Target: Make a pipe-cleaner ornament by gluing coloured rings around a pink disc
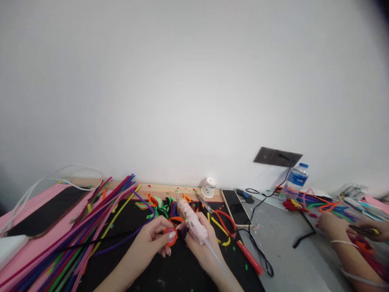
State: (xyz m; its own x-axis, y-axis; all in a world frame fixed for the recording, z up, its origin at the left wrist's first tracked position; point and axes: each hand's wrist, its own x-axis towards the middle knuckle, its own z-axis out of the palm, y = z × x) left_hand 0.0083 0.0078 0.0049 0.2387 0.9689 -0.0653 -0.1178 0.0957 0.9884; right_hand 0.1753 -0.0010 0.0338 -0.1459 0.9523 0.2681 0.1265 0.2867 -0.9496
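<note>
My left hand [154,239] pinches a small orange-red coil of pipe cleaner [171,237] between thumb and fingers. My right hand [202,243] is closed around a pale pink hot glue gun [196,229], which has a clear glue stick [216,253] running out of its back end. The gun's nozzle side points away from me, and its tip is hard to make out. Both hands are close together over a black mat [121,267]. Just beyond them lie several bent pipe cleaner pieces [162,211] in green, orange and other colours.
Long pipe cleaners [82,239] spread across the left. Scissors [205,202], a white cup [208,187], a phone [236,207], a red stick-like object [249,257] and a black cable [253,243] lie right. Farther right are a water bottle [296,180] and another person's hands [334,229].
</note>
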